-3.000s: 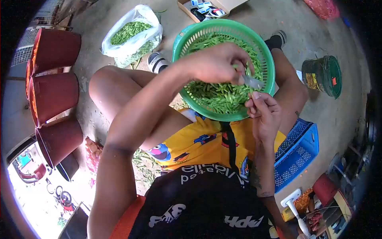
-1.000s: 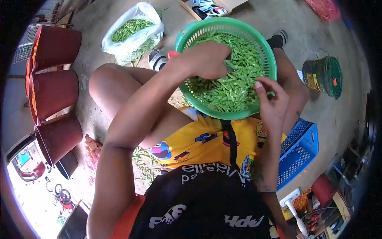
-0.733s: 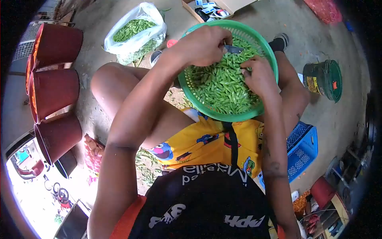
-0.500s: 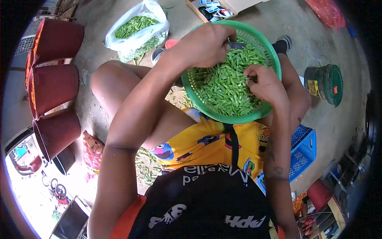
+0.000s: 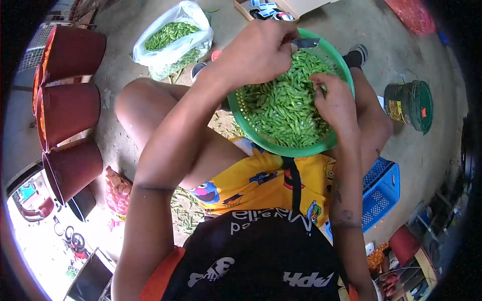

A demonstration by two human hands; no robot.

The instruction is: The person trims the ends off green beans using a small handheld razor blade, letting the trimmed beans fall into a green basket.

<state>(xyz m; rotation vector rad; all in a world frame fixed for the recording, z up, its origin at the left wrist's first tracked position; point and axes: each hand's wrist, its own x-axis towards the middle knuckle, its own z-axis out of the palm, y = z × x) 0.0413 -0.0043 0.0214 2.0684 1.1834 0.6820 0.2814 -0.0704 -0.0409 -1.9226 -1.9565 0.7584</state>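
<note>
A green perforated basin (image 5: 273, 146) full of small green chili peppers (image 5: 293, 110) rests on my lap. Over its far left side, my left hand (image 5: 268, 52) is closed around a small knife (image 5: 308, 43), its short blade pointing right. My right hand (image 5: 335, 100) is inside the basin at the right, thumb and forefinger pinched on a green chili (image 5: 323, 89) that is mostly hidden by the fingers. Both hands are apart from each other, with the knife blade raised above the peppers near the rim.
A white plastic bag (image 5: 153, 59) of green chilies stands ahead on the left. Dark red buckets (image 5: 70, 105) line the left side, near a net sack (image 5: 117, 193). On the right are a lidded dark bucket (image 5: 409, 106) and a blue crate (image 5: 381, 195). An open cardboard box (image 5: 243, 9) lies ahead.
My left hand has lifted slightly up and the knife with it, its blade now higher and near the rim. My right hand has shifted a little to the right.
</note>
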